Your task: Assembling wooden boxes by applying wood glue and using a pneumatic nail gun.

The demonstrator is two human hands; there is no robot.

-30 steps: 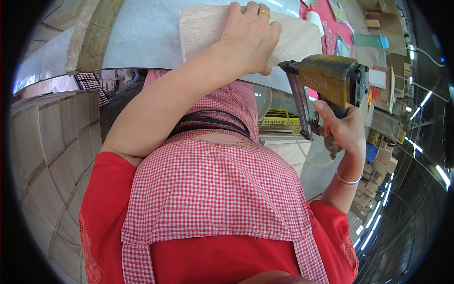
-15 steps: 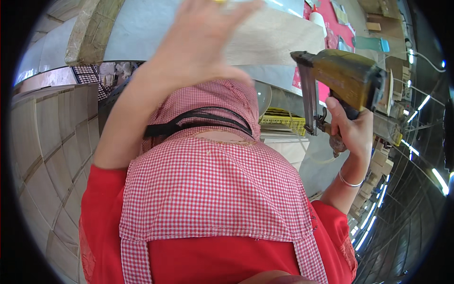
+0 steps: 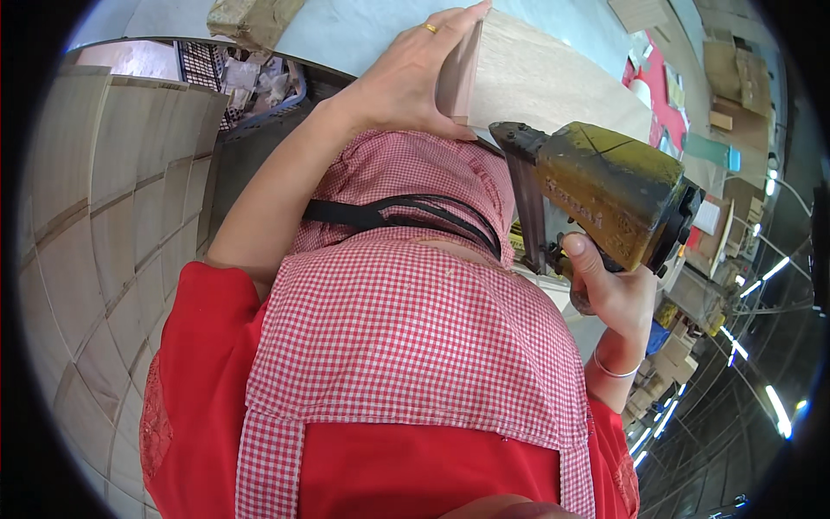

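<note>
A pale wooden box [image 3: 549, 73] lies on the light worktop at the top middle. Its near left end is spanned by my left hand [image 3: 402, 78], thumb on the near corner and fingers over the far edge. My right hand [image 3: 621, 294] is wrapped round the handle of a worn yellow-and-black nail gun [image 3: 609, 190]. The gun's dark nose points left, close to the box's near edge; whether it touches the wood I cannot tell. My fingers on the handle are partly hidden behind the gun.
Stacked wooden panels or boxes [image 3: 130, 199] rise along the left side. A blue basket [image 3: 281, 108] with small items sits beyond them. On the worktop [image 3: 354, 30] lie a taped block [image 3: 252, 19] and a red sheet [image 3: 666, 95]. A greenish container [image 3: 711, 150] stands farther right.
My left hand, blurred in motion before, now grips the box's end. The nail gun in my right hand has come left and lower, nearer the box. My view has shifted too.
</note>
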